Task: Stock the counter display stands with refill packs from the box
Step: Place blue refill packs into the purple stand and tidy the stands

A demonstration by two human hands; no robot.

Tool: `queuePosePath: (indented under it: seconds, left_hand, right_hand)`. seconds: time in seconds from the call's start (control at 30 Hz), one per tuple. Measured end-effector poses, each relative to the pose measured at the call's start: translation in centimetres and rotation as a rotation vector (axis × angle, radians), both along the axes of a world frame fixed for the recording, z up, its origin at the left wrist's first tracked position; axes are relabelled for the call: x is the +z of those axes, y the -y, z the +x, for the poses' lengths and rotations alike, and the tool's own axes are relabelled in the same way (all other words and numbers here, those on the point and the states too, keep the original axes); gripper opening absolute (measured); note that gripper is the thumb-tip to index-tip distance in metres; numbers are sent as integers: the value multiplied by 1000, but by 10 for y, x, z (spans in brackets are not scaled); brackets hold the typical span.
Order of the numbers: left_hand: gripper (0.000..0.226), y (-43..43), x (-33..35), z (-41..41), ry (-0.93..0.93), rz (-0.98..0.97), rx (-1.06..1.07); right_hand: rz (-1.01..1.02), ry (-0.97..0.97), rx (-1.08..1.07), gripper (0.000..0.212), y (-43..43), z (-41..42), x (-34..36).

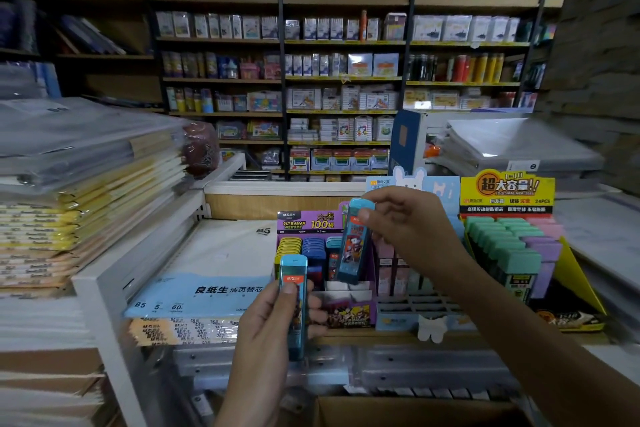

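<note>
My left hand [273, 319] grips an upright blue refill pack [293, 288] in front of the counter. My right hand [412, 229] pinches a second blue refill pack [355, 246] by its top, tilted, just above the purple display stand [304, 222]. That stand holds rows of yellow and blue packs [303, 246], and its front slots look bare. Beside it sits a light-blue stand [408, 317] and a yellow stand [507, 191] filled with green and purple packs. A cardboard box [391, 409] lies open at the bottom edge.
Wrapped B5 paper packs [211, 288] lie left of the stands on the white counter rack [100, 281]. Notebook piles [69, 198] rise at far left. Plastic folders [512, 146] stack at back right. Stationery shelves [339, 80] fill the rear wall.
</note>
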State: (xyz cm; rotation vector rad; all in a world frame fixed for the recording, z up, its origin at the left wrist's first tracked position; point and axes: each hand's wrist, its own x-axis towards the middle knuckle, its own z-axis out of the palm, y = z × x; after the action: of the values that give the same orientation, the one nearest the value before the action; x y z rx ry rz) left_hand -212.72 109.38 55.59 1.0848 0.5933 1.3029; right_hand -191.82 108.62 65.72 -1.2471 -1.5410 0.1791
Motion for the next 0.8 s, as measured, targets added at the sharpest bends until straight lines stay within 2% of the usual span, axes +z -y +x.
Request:
queuePosePath:
  seconds: [0.13,0.27,0.37,0.53,0.8]
  left_hand:
    - [26,-2,0,-2,-49,48,30]
    - [25,-3,2,-2,-51,75,38]
    - [25,-3,2,-4,-59,95,44]
    - [21,-5,3,-5,-70,115,61]
    - [18,-8,6,-7,-137,205,64]
  right_hand:
    - [22,110,-83,13,-13,2,-8]
    - [42,200,-80,19,-23,-2,-16]
    - [28,267,-101,13,-28,-4,-19]
    - [31,370,-109,15,-32,-5,-23]
    - [-31,669,-228,25,-31,-11,-37]
